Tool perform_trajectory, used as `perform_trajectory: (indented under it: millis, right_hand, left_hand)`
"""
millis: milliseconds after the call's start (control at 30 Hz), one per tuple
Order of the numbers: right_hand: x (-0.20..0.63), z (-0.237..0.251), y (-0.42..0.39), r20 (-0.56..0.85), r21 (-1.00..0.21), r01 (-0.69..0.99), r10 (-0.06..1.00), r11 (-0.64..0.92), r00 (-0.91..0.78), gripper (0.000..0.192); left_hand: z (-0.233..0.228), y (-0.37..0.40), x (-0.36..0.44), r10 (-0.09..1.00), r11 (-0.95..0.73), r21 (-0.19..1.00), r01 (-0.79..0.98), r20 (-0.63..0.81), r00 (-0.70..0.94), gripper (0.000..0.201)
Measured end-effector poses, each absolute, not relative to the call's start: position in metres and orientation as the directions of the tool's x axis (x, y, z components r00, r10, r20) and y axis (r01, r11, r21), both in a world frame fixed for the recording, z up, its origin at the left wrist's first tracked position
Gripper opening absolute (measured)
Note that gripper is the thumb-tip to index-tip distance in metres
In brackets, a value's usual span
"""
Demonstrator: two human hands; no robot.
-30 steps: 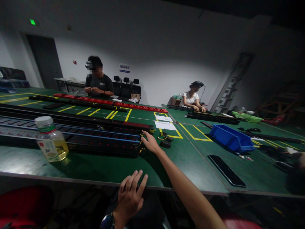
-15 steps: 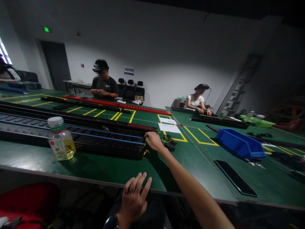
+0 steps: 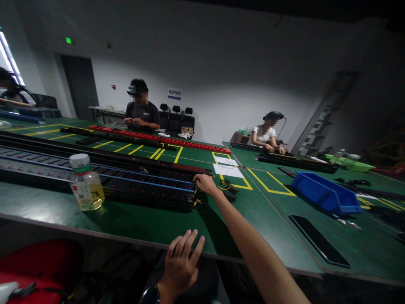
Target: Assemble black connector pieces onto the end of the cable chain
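Right hand (image 3: 205, 184) reaches forward with the arm stretched across the green desk (image 3: 133, 219). It rests on the right-hand end of the long black power strip rail (image 3: 139, 185). Fingers curled over the rail's end; whether they clamp on it cannot be told from this angle.

Left hand (image 3: 182, 264) lies at the near edge of the desk, palm down, fingers spread apart and laid flat over the edge. It holds nothing. A wristwatch (image 3: 151, 294) shows at the wrist.

The rail runs along the desk from the far left toward the middle, parallel to the near edge, with blue stripes and rows of small red dots along its length. More black rails lie just behind it.

Oil bottle (image 3: 85, 182), white cap, yellow liquid, stands upright near the near edge, just in front of the rail and well left of both hands.

Small black parts (image 3: 230, 191) with yellow wire lie just right of the right hand. White paper sheets (image 3: 228, 170) lie beyond them, inside yellow floor-tape markings.

Blue plastic bin (image 3: 325, 195) sits toward the right side of the desk. A flat black panel (image 3: 319, 240) lies nearer the near edge, right of the arm.

Red rail (image 3: 158, 138) lies along the far edge. Two people sit behind the far edge, hands at their own work; a third is at the far left.
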State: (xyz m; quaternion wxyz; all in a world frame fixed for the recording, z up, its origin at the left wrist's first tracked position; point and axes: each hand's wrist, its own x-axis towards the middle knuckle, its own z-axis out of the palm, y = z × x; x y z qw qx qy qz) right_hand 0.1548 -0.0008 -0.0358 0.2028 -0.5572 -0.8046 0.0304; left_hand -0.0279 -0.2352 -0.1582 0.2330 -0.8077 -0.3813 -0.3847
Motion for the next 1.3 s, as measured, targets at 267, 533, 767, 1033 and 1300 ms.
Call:
perform_trajectory:
  millis: [267,533,767,1033,1300]
  right_hand:
    - [0.153,-0.046,0.013,0.432,-0.626,0.701,0.900,0.341,-0.051,0.015]
    - [0.181,-0.027,-0.040,0.492,-0.402,0.885,0.870,0.234,-0.007,0.022]
    - [0.166,-0.046,-0.046,0.417,-0.426,0.775,0.861,0.467,-0.289,0.014]
    - [0.140,-0.045,-0.038,0.484,-0.575,0.663,0.853,0.480,-0.197,0.017]
    - [0.181,-0.023,-0.052,0.656,-0.560,0.785,0.720,0.265,0.225,0.026]
  left_hand:
    - [-0.157,-0.236,-0.028,0.442,-0.598,-0.080,0.798,0.797,0.411,0.056]
    - [-0.159,-0.236,-0.027,0.445,-0.609,-0.058,0.791,0.800,0.402,0.058]
    - [-0.157,-0.236,-0.026,0.443,-0.603,-0.052,0.796,0.808,0.388,0.058]
    - [-0.161,-0.234,-0.027,0.449,-0.587,-0.078,0.806,0.797,0.405,0.062]
    - [-0.159,-0.235,-0.027,0.453,-0.607,-0.040,0.794,0.803,0.387,0.059]
